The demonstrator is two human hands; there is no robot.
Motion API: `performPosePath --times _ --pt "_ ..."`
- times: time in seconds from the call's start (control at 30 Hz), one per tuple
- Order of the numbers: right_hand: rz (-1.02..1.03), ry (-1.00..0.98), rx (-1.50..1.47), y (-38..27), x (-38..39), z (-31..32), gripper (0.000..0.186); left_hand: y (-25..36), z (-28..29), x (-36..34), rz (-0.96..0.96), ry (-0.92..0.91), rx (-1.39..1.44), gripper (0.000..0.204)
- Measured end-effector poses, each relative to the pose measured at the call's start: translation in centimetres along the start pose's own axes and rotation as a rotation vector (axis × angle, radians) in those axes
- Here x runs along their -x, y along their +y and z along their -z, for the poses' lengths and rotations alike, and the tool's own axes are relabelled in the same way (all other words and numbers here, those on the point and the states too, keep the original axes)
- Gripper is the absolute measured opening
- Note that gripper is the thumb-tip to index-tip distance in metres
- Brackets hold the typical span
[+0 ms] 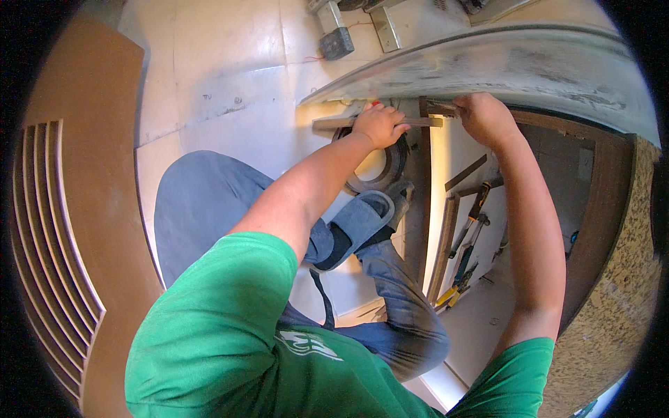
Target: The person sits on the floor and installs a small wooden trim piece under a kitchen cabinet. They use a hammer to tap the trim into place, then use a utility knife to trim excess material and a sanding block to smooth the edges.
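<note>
My left hand (380, 126) is closed over a narrow wooden strip (422, 122), which lies crosswise against the cabinet's upright edge. Under that hand is a dark coiled roll of banding (397, 164), partly covered by my wrist. A small red thing (375, 103) shows just beyond my fingers. My right hand (484, 120) is closed at the far rail of the brown cabinet frame (606, 177); whatever is between its fingers is hidden. Inside the cabinet, below my right forearm, lie long-handled tools (465, 261) with dark and yellow parts, beside loose wooden strips (465, 173).
A large curved glass-like panel (502, 66) stands beyond the cabinet. Speckled stone (613, 285) edges its right side. At left lies a brown door panel (104, 188) with louvres (56, 258). My slippered foot (362, 219) is beside the roll. Metal legs (336, 42) stand farther off.
</note>
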State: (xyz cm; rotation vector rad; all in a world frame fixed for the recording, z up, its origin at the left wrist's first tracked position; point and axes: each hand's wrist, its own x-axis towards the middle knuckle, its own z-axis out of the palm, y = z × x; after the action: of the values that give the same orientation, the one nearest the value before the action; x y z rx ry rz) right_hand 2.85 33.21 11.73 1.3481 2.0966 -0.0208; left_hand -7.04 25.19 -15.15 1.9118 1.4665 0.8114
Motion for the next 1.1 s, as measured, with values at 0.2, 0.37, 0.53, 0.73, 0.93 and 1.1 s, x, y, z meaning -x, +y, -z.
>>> performPosePath --times 0.2,0.37,0.53,0.73,0.93,1.1 --pt "0.035 -0.021 0.005 0.3 -0.9 -1.0 0.026 0.3 1.0 0.0 0.051 -0.088 0.001 0.04" --pt "0.108 -0.035 0.133 -0.5 -1.0 -1.6 0.03 0.3 0.8 0.2 0.05 -0.051 -0.043 0.042" --pt "0.119 0.019 0.261 -1.1 -0.7 -1.6 0.031 -0.2 0.3 0.2 0.018 -0.034 -0.013 0.042" --pt "0.14 0.028 0.287 -2.0 -0.4 -1.3 0.029 -0.4 0.1 0.3 -0.012 0.014 0.006 0.041" --pt "0.253 0.114 0.335 -1.1 -1.1 -2.5 0.026 -0.4 0.3 0.2 0.003 -0.03 0.014 0.04" --pt "0.231 0.17 0.338 -1.0 -1.7 -3.6 0.025 -0.9 0.7 -0.2 0.043 -0.058 0.078 0.046"
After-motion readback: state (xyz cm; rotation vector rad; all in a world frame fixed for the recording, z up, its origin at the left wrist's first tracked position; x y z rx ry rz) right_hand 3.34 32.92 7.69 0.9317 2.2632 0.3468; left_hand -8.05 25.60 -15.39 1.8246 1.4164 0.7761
